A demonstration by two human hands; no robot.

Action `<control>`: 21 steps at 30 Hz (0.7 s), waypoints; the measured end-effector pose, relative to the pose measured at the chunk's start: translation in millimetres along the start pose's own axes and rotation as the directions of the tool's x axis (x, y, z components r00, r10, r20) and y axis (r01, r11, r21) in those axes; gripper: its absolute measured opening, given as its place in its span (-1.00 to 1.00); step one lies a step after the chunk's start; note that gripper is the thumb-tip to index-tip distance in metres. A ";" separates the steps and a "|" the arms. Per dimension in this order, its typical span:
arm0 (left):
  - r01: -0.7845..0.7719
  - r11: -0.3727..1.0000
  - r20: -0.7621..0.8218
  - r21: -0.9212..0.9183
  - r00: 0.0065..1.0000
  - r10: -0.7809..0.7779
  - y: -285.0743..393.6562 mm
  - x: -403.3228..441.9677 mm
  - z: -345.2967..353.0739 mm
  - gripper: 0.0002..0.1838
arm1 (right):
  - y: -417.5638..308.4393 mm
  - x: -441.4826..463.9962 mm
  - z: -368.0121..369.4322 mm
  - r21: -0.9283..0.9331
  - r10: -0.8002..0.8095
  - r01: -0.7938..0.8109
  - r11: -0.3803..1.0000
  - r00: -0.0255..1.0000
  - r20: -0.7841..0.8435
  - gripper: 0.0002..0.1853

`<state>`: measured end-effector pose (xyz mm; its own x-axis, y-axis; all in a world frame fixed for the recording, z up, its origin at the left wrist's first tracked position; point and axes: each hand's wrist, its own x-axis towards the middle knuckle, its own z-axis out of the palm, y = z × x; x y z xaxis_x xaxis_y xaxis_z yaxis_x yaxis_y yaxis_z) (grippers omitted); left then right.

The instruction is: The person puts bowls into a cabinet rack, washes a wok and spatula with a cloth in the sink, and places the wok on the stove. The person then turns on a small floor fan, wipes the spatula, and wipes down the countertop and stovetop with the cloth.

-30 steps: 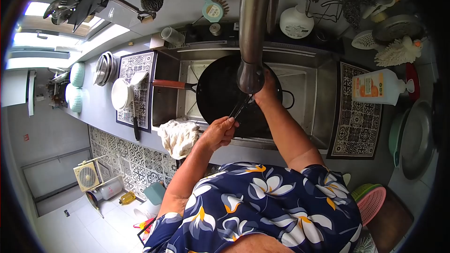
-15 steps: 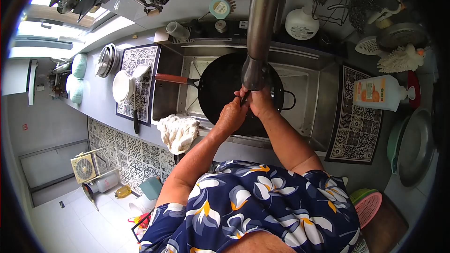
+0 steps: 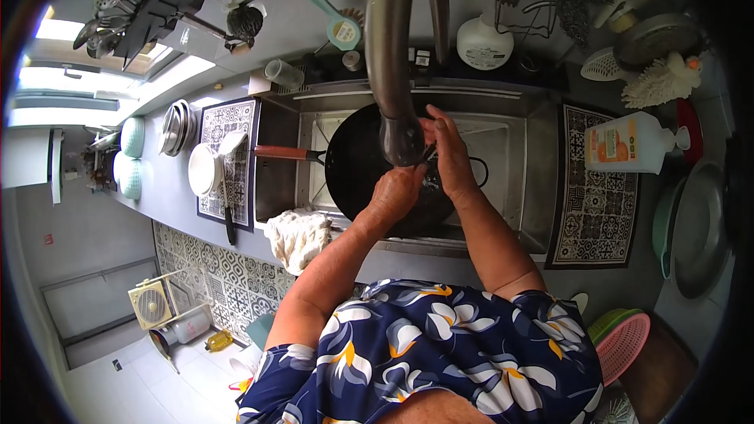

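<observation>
A black wok (image 3: 353,153) with a wooden handle (image 3: 281,152) sits in the steel sink (image 3: 506,180). Over the wok, my left hand (image 3: 395,191) is closed, pinching a thin dark utensil that is mostly hidden. My right hand (image 3: 452,159) is beside it with fingers stretched and apart, its palm against the utensil's far part. The faucet (image 3: 401,137) hangs just above both hands and covers part of the wok. Water shows near my right palm.
A crumpled white cloth (image 3: 298,240) lies on the sink's front edge. Patterned mats (image 3: 594,220) flank the sink. A white bowl (image 3: 205,169) and a knife (image 3: 228,212) are at the left, an orange-labelled jug (image 3: 628,144) at the right.
My hands first came together under the faucet, the thin utensil's prongs dropping from sight. Since then my right hand has opened and its fingers have spread upward. The view has shifted slightly.
</observation>
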<state>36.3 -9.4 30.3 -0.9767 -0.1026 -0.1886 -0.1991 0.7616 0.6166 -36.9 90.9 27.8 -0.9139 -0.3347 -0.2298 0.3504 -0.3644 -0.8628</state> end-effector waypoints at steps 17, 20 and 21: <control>-0.240 0.968 -0.338 0.065 0.908 0.248 -1.8 11.9 -6.7 -0.63 | 91.6 -16.0 -24.8 -0.090 0.227 -0.211 0.973 0.948 0.225 -0.34; -0.201 0.905 -0.531 -0.374 0.847 -0.031 32.9 9.2 -33.0 -0.61 | 111.4 -32.2 -31.2 -0.042 0.374 -0.371 0.928 0.923 0.093 -0.36; -0.202 0.907 -0.531 -0.371 0.847 -0.028 33.0 12.2 -37.3 -0.61 | 108.6 -31.1 -36.1 -0.038 0.372 -0.370 0.928 0.924 0.094 -0.36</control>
<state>14.9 -9.4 76.8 -0.8643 -0.4480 0.2286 -0.0129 0.4742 0.8803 22.2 93.2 -75.0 -0.6945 -0.5262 -0.4907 0.6555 -0.1814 -0.7331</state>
